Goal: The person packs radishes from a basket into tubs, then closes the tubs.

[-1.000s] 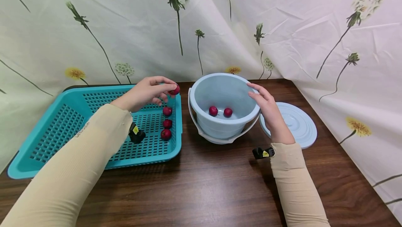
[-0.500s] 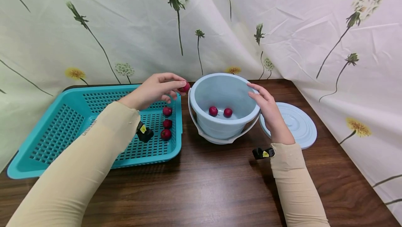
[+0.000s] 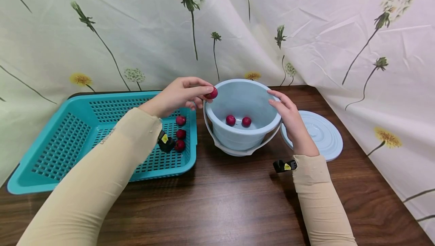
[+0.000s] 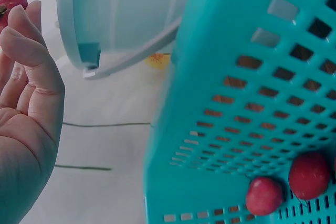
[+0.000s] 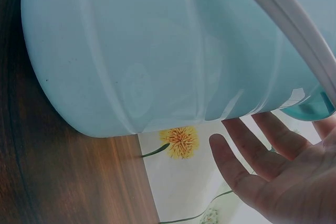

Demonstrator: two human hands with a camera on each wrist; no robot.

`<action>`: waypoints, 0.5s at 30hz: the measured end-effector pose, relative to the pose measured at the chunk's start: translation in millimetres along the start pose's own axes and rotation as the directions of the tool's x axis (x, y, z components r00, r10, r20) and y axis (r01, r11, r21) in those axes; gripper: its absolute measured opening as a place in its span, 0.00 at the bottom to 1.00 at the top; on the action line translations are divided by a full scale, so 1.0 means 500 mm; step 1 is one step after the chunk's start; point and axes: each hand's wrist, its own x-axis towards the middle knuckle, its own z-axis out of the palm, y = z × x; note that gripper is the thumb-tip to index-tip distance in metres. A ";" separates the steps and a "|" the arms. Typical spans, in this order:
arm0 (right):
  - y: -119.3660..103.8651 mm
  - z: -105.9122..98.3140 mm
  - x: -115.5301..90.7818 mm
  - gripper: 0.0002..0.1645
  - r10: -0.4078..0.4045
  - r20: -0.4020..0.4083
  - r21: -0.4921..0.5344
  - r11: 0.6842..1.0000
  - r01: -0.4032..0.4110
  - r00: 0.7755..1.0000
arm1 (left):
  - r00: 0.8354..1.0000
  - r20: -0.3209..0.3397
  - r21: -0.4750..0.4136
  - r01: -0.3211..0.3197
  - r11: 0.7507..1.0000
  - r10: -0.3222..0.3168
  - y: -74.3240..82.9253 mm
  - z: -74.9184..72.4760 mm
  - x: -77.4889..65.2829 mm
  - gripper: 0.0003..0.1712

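My left hand (image 3: 183, 94) pinches a red radish (image 3: 212, 93) between thumb and fingers, at the left rim of a light blue bucket (image 3: 238, 140). The held radish also shows at the left wrist view's edge. Two radishes (image 3: 230, 120) lie on the bucket's floor. My right hand (image 3: 293, 125) holds the bucket's right rim, its thumb and a finger over the edge; in the right wrist view other fingers (image 5: 252, 153) lie along the outer wall. Several radishes (image 3: 181, 134) lie along the right side of a teal perforated basket (image 3: 193, 155), under my left wrist.
A round light blue lid (image 3: 323, 134) lies on the dark wooden table (image 3: 217, 208), right of the bucket. The bucket's pale handle (image 3: 234, 150) hangs down at its front. A flower-printed cloth (image 3: 142, 23) stands behind and along the right side.
My left hand has carried the radish rightward, from above the basket's far right corner to the bucket's left rim. The right hand and the bucket have stayed where they were.
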 end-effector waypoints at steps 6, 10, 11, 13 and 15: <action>0.000 -0.001 0.001 0.29 -0.002 0.002 -0.004 1.000 0.002 1.000 | 1.000 0.009 0.005 0.007 1.000 -0.007 0.008 0.014 0.008 0.23; -0.001 -0.001 0.000 0.29 0.001 0.003 -0.006 1.000 -0.001 1.000 | 1.000 0.016 0.014 0.010 1.000 -0.010 0.011 0.021 0.010 0.23; -0.002 -0.001 -0.001 0.29 0.003 0.004 -0.006 1.000 -0.003 1.000 | 1.000 0.019 0.016 0.011 1.000 -0.011 0.011 0.022 0.011 0.23; -0.002 -0.001 -0.001 0.29 0.005 0.005 -0.005 1.000 -0.005 1.000 | 1.000 0.024 0.016 0.014 1.000 -0.014 0.012 0.025 0.012 0.23; -0.003 -0.001 -0.001 0.29 0.005 0.005 -0.005 1.000 -0.005 1.000 | 0.999 0.027 0.020 0.016 1.000 -0.017 0.012 0.028 0.013 0.23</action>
